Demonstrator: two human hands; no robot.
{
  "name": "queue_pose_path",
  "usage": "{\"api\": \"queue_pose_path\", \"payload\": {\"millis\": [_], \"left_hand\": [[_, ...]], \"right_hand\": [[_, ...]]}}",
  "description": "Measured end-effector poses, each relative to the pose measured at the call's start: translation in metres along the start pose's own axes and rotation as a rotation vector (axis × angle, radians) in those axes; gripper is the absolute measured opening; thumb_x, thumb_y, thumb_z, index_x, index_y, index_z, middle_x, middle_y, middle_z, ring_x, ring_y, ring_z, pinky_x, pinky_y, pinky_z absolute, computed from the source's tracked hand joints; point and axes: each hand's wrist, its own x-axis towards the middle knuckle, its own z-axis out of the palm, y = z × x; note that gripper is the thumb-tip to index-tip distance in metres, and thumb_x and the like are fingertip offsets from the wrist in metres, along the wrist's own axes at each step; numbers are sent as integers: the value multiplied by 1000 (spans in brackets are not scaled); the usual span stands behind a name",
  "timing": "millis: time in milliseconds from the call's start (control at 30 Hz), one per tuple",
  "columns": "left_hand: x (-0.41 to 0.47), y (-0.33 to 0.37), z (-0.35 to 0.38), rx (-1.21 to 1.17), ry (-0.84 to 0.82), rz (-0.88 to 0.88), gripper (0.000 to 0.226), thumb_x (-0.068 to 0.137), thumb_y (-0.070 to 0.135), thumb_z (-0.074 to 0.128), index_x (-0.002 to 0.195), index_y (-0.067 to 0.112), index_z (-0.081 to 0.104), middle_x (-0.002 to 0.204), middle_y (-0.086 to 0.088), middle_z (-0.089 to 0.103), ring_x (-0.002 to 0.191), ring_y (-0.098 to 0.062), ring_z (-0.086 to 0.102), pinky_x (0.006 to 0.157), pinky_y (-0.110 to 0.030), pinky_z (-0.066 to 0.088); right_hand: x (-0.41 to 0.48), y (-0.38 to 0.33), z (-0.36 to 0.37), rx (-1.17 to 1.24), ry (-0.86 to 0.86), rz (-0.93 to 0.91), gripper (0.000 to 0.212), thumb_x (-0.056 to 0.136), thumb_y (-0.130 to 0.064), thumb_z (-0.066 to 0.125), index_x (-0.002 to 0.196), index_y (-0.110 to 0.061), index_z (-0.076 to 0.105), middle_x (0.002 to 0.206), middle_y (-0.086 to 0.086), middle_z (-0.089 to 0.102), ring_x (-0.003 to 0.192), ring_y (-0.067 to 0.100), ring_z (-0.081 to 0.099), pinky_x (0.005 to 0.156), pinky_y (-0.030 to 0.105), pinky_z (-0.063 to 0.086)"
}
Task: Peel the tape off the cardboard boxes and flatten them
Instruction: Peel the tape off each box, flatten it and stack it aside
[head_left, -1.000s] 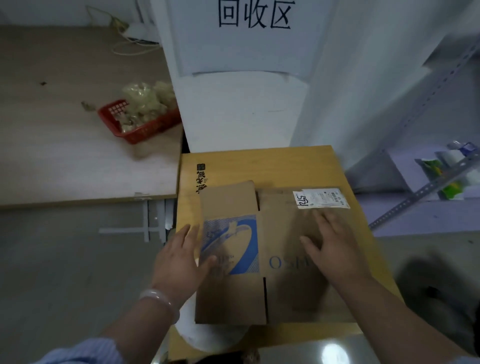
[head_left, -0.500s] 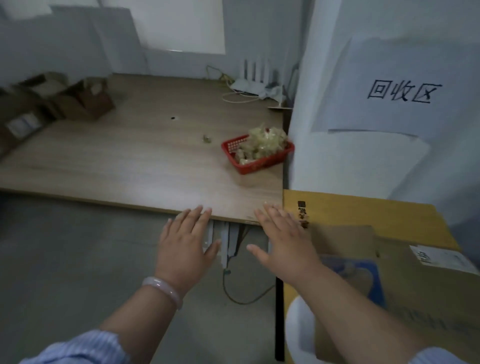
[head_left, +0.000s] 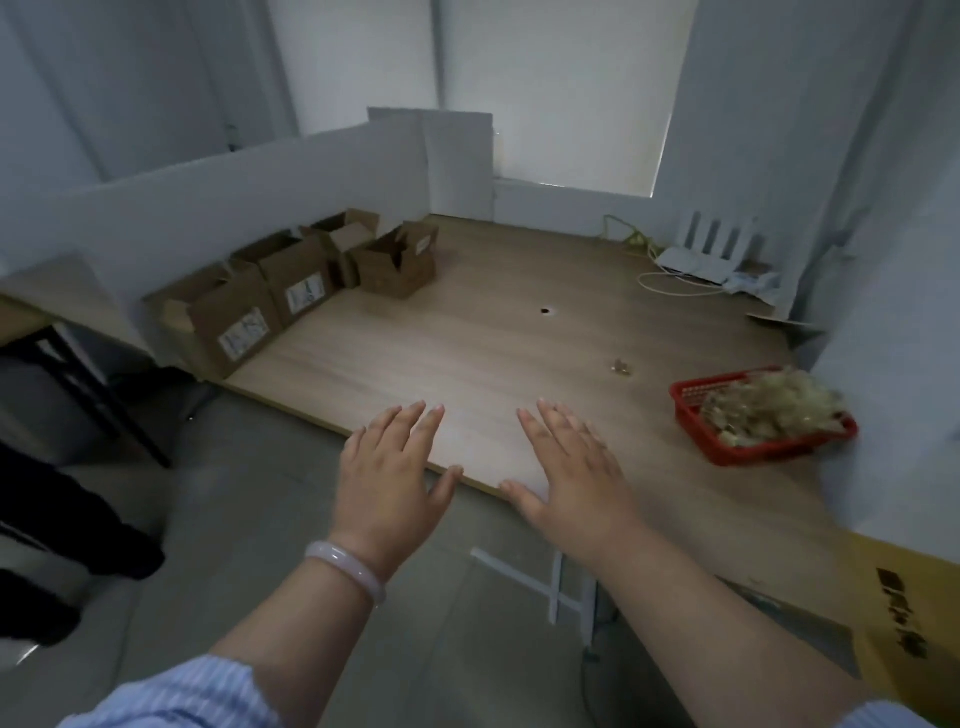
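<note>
Several brown cardboard boxes (head_left: 244, 312) with white labels stand open-topped in a row along the far left edge of the wooden table (head_left: 519, 343), against a white partition. One smaller box (head_left: 397, 262) sits at the far end of the row. My left hand (head_left: 392, 467) and my right hand (head_left: 571, 467) hover palm down with fingers spread over the table's near edge, holding nothing. Both hands are well apart from the boxes. A pale bracelet is on my left wrist.
A red basket (head_left: 727, 441) full of crumpled tape stands at the table's right. A white router (head_left: 711, 254) and cables lie at the back right. A yellow-brown surface (head_left: 898, 582) shows at lower right. A dark desk frame (head_left: 93, 395) stands at left.
My view swung left from the flattened box on the yellow surface to the wooden table. Both hands left that box and now hover open over the table's near edge.
</note>
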Motion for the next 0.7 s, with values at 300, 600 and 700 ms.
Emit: {"api": "queue_pose_path", "payload": {"millis": [300, 600, 700], "left_hand": [[102, -84, 47, 47, 9, -76, 63, 79, 55, 52, 134, 24, 51, 135, 1, 55, 125, -22, 50, 100, -44, 42], [240, -149, 97, 45, -48, -147, 65, 83, 54, 56, 141, 27, 42, 142, 3, 47, 132, -19, 41, 107, -40, 35], [269, -168, 114, 14, -81, -156, 65, 85, 55, 54, 143, 28, 39, 144, 4, 44, 134, -18, 38, 110, -40, 33]], "right_hand": [[153, -14, 48, 14, -12, -50, 75, 91, -63, 35, 150, -36, -3, 159, -9, -7, 145, 9, -11, 115, 28, -10], [325, 10, 68, 32, -47, -56, 75, 90, -64, 33, 150, -37, -3, 159, -10, -8, 145, 7, -12, 115, 27, -9], [366, 11, 78, 43, -71, -60, 75, 91, -63, 34, 150, -37, -4, 159, -10, -9, 145, 7, -12, 116, 28, -8]]}}
